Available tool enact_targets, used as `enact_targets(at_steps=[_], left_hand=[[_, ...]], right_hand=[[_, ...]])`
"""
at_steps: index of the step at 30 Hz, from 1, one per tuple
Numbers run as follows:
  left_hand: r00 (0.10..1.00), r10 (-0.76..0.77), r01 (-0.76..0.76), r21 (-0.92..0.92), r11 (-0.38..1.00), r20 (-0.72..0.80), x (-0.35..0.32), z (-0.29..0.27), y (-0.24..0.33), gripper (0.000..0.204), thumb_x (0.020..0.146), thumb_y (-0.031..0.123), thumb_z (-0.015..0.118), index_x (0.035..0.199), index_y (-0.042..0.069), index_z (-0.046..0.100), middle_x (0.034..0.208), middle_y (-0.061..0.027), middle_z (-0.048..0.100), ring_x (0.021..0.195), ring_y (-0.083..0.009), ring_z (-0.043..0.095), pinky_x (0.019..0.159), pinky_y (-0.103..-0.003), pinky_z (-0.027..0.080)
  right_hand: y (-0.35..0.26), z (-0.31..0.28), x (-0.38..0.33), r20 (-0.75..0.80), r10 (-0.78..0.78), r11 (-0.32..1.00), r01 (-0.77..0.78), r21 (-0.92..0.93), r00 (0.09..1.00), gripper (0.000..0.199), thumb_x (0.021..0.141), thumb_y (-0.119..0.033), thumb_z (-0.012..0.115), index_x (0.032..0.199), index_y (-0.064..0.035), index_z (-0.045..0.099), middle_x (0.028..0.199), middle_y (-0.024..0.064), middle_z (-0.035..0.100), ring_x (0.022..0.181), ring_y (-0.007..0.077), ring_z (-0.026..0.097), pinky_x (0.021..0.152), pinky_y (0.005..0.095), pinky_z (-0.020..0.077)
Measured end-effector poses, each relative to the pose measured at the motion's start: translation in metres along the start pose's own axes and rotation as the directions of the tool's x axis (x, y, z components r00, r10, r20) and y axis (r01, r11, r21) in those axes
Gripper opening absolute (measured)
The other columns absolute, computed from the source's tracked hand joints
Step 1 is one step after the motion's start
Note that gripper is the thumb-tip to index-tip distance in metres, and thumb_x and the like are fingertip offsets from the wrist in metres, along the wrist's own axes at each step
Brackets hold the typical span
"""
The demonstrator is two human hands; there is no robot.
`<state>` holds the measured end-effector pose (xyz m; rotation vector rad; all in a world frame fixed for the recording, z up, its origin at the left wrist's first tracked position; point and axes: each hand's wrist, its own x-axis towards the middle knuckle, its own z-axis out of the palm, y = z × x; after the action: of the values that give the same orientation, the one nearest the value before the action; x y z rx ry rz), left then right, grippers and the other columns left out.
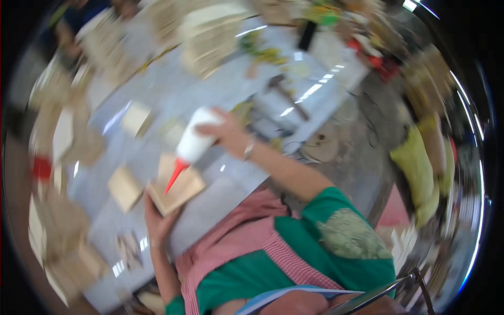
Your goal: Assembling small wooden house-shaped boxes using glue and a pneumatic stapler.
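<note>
The bottle (195,140) is white, its nozzle (177,171) red, the box (186,192) tan. Toward six o'clock, a pink, partly striped apron (239,218); five, green shirt (299,236); three, yellow-green sack (415,163).

Cool, fairly bright light washes the table (173,89), and I catch its glare as broken white streaks across the glossy top. Motion smears everything, the pale stacks (207,37) at the far side included; straight edges bow toward the black rim.
</note>
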<state>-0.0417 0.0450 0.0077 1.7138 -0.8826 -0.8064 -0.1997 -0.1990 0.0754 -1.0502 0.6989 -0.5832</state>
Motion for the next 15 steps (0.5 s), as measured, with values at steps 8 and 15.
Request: enact_targets(at_steps=[8, 15], left_hand=[[0.99, 0.121, -0.111, 0.124, 0.986, -0.074, 0.004, -0.009, 0.0, 0.103, 0.061, 0.025, 0.086, 0.145, 0.006, 0.028, 0.136, -0.0162, 0.049, 0.125, -0.0279, 0.048, 0.104, -0.039, 0.04], [0.981, 0.188, -0.182, 0.105, 0.978, -0.055, -0.005, -0.013, -0.008, 0.104, 0.061, 0.026, 0.085, 0.146, 0.009, 0.027, 0.135, -0.0156, 0.049, 0.123, -0.0284, 0.05, 0.1, -0.039, 0.043]], right_hand=[[-0.008, 0.016, 0.007, 0.176, -0.021, 0.997, 0.033, -0.065, 0.984, 0.048, 0.077, -0.018, 0.075, 0.115, 0.0004, 0.054, 0.099, 0.0067, 0.06, 0.09, 0.0168, 0.061, 0.077, 0.0296, 0.0508], [-0.001, 0.033, -0.002, 0.21, -0.015, 0.988, 0.047, -0.147, 0.978, 0.052, 0.077, -0.019, 0.075, 0.119, 0.0007, 0.053, 0.101, 0.0067, 0.06, 0.092, 0.0149, 0.059, 0.08, 0.0276, 0.0484]])
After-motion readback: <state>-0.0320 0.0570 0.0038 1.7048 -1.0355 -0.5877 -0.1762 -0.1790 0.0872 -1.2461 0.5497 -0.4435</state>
